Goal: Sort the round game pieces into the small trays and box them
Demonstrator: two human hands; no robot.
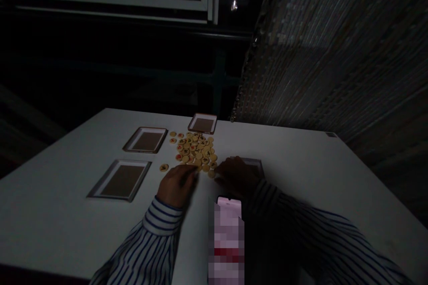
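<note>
Blue-and-white striped fabric sleeves (143, 249) flank a pink-screened phone (229, 205), and out front the left hand (175, 185) and right hand (238, 175) stand apart, fingers bent, at the near side of heaped round tan pieces (195, 148) on the white bench (301, 160); whether either grips one, I can't tell! Shallow rectangular trays (147, 141) surround the heap, one partly covered by the right hand.

Right hand (236, 174) in shadow, finger detail lost; it partly covers a tray (257, 161). Phone (228, 227) screen pixelated. Many discs (197, 149): markings too small to read.
</note>
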